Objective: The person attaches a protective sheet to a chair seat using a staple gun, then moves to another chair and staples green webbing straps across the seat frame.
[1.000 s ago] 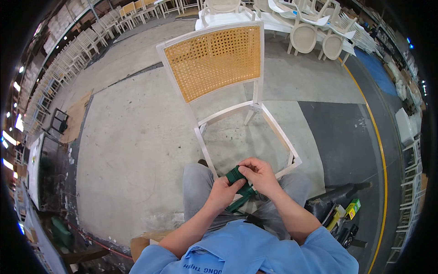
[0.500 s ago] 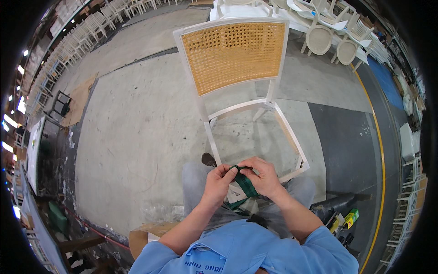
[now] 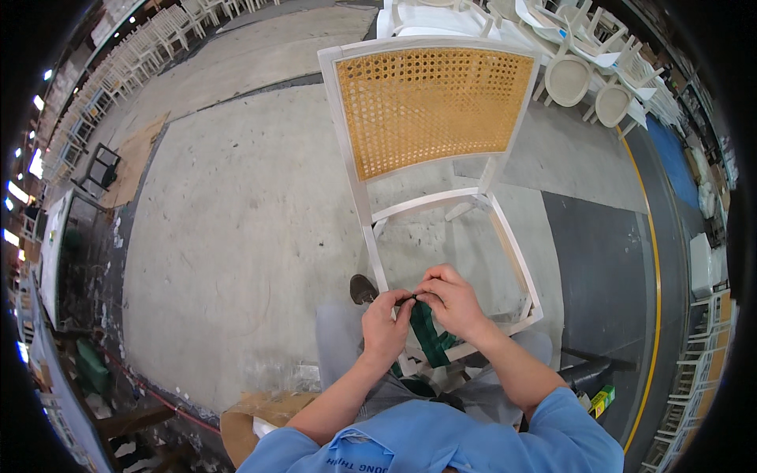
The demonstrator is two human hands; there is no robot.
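Note:
A pale wooden chair frame with an open seat stands before me, its woven cane back on the far side. My left hand and my right hand meet over the seat's near left part. Thumbs and fingers of both pinch the upper end of a dark green strap. From there the strap hangs down between my hands toward my lap. At the pinch a small dark bit shows, too small to make out.
White chairs are stacked at the far right, with a long row of pale chairs far left. A brown cardboard box is by my left side. A green and yellow box lies at my right. My shoe is left of the frame.
The chair frame appears slightly lower and farther right in the picture. Both hands still pinch the strap, which now hangs straighter and more in view below them.

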